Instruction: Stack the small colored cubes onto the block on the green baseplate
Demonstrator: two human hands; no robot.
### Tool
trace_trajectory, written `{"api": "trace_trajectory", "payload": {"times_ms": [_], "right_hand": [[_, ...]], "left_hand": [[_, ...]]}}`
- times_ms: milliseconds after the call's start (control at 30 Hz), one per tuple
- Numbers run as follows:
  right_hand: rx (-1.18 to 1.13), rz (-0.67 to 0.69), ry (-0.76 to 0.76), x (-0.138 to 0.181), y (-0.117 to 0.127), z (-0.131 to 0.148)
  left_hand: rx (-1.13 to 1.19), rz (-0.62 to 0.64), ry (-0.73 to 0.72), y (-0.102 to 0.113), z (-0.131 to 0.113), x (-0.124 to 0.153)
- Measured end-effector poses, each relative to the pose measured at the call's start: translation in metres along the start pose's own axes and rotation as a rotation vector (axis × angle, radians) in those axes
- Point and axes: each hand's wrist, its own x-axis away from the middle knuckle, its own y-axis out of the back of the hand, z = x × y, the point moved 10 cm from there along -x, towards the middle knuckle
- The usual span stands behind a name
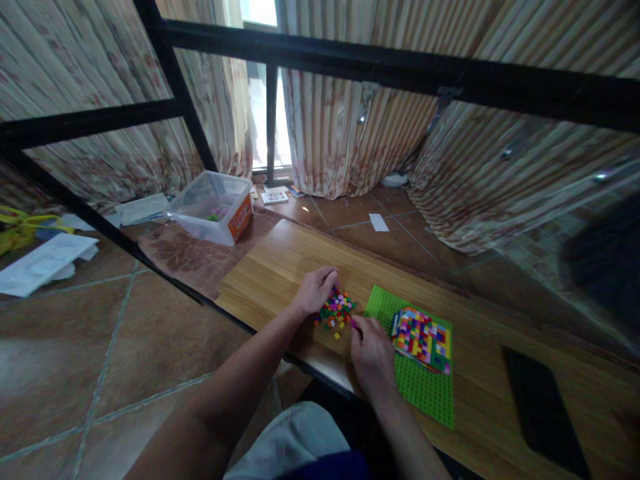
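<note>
A loose pile of small coloured toy bricks (339,308) lies on the wooden table. Over its far left edge, my left hand (315,291) reaches in with fingers bent together. Whatever its fingertips hold, if anything, is hidden. My right hand (374,352) is at the pile's near right side, thumb and fingers closed on a small purple brick (354,323). Just right of that hand is a green studded baseplate (425,393). On it sits a layered block of multicoloured bricks (423,339), apart from my fingers.
A dark phone-like slab (545,407) lies on the table (280,267) at the right. Beyond the table's left end, a clear plastic box (200,200) with some bricks inside stands on a brown mat (175,257). Black metal bars (320,43) cross in front of the curtains.
</note>
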Motion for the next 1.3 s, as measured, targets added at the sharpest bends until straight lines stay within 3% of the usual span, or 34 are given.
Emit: {"api": "trace_trajectory", "payload": {"times_ms": [167,333,533,667,833,1300], "right_hand": [[-0.102,-0.035,-0.035,0.003,0.016,0.003],[-0.251,-0.088,-0.099,0.011,0.053,-0.005],[-0.256,-0.256,-0.305,0.025,0.112,-0.066],[-0.124,-0.314,-0.368,0.024,0.134,-0.107],[-0.03,-0.29,-0.285,0.006,0.132,-0.123],[-0.288,-0.116,-0.199,-0.022,0.1,-0.136]], "left_hand": [[0.007,-0.004,0.004,-0.001,0.004,-0.001],[0.015,-0.007,-0.01,0.001,0.003,-0.001],[0.008,-0.004,-0.011,0.002,0.001,-0.001],[0.011,-0.017,0.007,0.003,0.004,-0.001],[0.003,-0.022,0.012,0.004,0.005,-0.001],[0.008,-0.013,0.025,0.003,0.006,-0.003]]}}
